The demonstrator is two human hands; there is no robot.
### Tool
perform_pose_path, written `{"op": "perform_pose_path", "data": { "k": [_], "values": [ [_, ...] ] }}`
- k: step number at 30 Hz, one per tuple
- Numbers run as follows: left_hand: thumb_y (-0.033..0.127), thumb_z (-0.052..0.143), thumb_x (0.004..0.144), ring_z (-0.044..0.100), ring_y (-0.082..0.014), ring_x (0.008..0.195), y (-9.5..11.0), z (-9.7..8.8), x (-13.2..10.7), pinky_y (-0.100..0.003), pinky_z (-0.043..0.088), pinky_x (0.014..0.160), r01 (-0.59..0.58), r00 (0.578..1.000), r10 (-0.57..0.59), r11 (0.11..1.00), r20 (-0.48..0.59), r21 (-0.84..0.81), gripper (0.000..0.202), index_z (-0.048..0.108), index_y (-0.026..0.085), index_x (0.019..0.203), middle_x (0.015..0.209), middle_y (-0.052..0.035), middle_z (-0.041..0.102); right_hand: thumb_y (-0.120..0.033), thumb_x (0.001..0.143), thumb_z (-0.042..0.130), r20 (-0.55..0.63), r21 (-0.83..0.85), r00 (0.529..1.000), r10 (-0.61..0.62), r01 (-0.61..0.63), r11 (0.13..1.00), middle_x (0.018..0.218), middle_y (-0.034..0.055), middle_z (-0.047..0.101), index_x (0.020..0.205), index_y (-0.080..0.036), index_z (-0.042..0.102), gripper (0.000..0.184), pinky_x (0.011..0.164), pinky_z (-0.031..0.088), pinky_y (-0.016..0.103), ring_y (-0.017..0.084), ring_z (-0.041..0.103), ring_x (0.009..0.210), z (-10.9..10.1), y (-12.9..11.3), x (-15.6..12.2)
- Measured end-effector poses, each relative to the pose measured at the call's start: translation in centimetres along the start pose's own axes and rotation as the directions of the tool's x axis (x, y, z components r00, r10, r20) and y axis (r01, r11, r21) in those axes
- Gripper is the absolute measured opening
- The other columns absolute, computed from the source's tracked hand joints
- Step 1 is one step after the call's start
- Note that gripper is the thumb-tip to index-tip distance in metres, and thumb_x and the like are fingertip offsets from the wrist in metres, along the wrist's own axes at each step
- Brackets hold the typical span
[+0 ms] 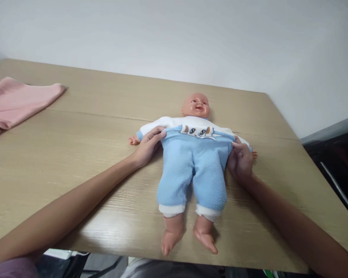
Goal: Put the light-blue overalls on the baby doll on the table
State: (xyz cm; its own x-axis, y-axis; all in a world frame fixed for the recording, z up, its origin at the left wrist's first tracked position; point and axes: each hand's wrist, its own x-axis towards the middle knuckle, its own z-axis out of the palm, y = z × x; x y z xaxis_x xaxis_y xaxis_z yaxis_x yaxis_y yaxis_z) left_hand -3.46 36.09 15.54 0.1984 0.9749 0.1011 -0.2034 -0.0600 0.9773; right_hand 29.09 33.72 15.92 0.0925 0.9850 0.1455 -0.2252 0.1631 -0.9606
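A baby doll [199, 105] lies on its back, head toward the wall and bare feet toward me. It wears a white top [169, 122] with blue cuffs and light blue fleece pants [176, 166] with white hems. An animal face with two eyes shows at the middle of the top, just above the waistband. My left hand [150, 144] pinches the waistband at its left side, and my right hand [241, 156] grips it at the right side. Between them the waistband is stretched wide across the doll's belly.
The doll rests on a light wooden table [104, 96] with a seam running across it. Pink cloth [20, 102] lies at the far left. A white wall [174, 38] stands behind the table. Dark items with a metal bar [339, 189] are beyond the right edge.
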Motion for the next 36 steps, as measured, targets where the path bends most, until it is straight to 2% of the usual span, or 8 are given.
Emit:
{"op": "perform_pose_path", "data": {
  "k": [7,13,18,21,26,31,33,36],
  "values": [
    [0.069,0.080,0.098,0.055,-0.0216,0.093,-0.2,0.2,-0.3,-0.033,0.048,0.090,-0.107,0.987,0.129,0.974,-0.099,0.201,0.046,0.067,0.025,0.103,0.097,-0.0008,0.061,-0.043,0.089,0.080,-0.007,-0.321,0.999,0.048,-0.048,0.946,0.103,0.0008,0.073,0.105,-0.031,0.064,0.026,0.097,0.057,0.039,0.026,0.068,0.102,-0.1,0.0,0.0],
    [0.069,0.078,0.100,0.057,-0.0223,0.098,-0.1,0.2,-0.4,-0.034,0.049,0.095,-0.133,0.985,0.153,0.969,-0.081,0.208,0.046,0.068,0.024,0.105,0.102,-0.0020,0.065,-0.042,0.090,0.079,-0.039,-0.368,0.999,0.010,-0.024,0.930,0.111,0.0035,0.074,0.107,-0.028,0.069,0.024,0.103,0.057,0.042,0.027,0.069,0.111,0.3,-0.7,1.0],
    [0.070,0.075,0.102,0.055,-0.0222,0.094,0.0,0.7,-0.6,-0.034,0.047,0.090,-0.195,0.973,0.218,0.950,-0.071,0.243,0.046,0.066,0.024,0.104,0.099,-0.0016,0.061,-0.034,0.093,0.075,-0.031,-0.553,0.963,-0.266,0.205,0.807,0.117,0.0070,0.071,0.115,-0.029,0.068,0.024,0.106,0.056,0.047,0.029,0.068,0.111,2.4,-3.0,2.7],
    [0.068,0.071,0.105,0.055,-0.0226,0.094,0.1,0.9,-0.9,-0.035,0.047,0.090,-0.229,0.963,0.260,0.931,-0.076,0.283,0.044,0.064,0.024,0.106,0.099,-0.0019,0.060,-0.032,0.100,0.071,0.237,-0.635,0.892,-0.386,0.443,0.634,0.125,0.0091,0.073,0.115,-0.029,0.071,0.015,0.112,0.054,0.049,0.031,0.067,0.117,6.0,-5.0,4.3],
    [0.060,0.066,0.111,0.057,-0.0220,0.094,0.0,0.8,-1.7,-0.036,0.047,0.090,-0.356,0.908,0.411,0.858,-0.078,0.370,0.036,0.062,0.025,0.107,0.102,-0.0035,0.060,-0.031,0.103,0.069,0.749,-0.583,0.662,-0.012,0.668,0.462,0.122,0.0107,0.079,0.115,-0.023,0.075,0.016,0.116,0.052,0.054,0.034,0.070,0.122,13.6,-5.2,9.6],
    [0.049,0.063,0.115,0.056,-0.0203,0.091,-0.4,0.8,-1.6,-0.035,0.047,0.086,-0.494,0.834,0.551,0.745,0.004,0.448,0.028,0.063,0.024,0.104,0.099,-0.0041,0.062,-0.015,0.094,0.074,0.840,-0.485,0.313,0.444,0.798,0.357,0.146,0.0121,0.076,0.142,-0.025,0.071,0.049,0.106,0.057,0.043,0.032,0.073,0.128,19.3,-2.7,13.8],
    [0.047,0.062,0.116,0.055,-0.0194,0.090,-0.5,1.0,-1.5,-0.035,0.048,0.085,-0.485,0.833,0.553,0.745,-0.018,0.459,0.025,0.062,0.024,0.106,0.099,-0.0032,0.061,-0.014,0.097,0.070,0.845,-0.431,0.249,0.473,0.841,0.328,0.147,0.0117,0.076,0.145,-0.027,0.070,0.049,0.102,0.056,0.040,0.031,0.073,0.127,20.7,-2.0,14.1],
    [0.043,0.061,0.117,0.055,-0.0184,0.088,-0.5,1.3,-1.5,-0.034,0.048,0.083,-0.478,0.825,0.563,0.741,-0.048,0.471,0.021,0.062,0.024,0.109,0.097,-0.0019,0.059,-0.013,0.099,0.066,0.864,-0.386,0.238,0.444,0.879,0.279,0.137,0.0136,0.077,0.133,-0.023,0.074,0.037,0.098,0.054,0.040,0.031,0.073,0.119,21.4,-1.6,13.9]
  ]
}}
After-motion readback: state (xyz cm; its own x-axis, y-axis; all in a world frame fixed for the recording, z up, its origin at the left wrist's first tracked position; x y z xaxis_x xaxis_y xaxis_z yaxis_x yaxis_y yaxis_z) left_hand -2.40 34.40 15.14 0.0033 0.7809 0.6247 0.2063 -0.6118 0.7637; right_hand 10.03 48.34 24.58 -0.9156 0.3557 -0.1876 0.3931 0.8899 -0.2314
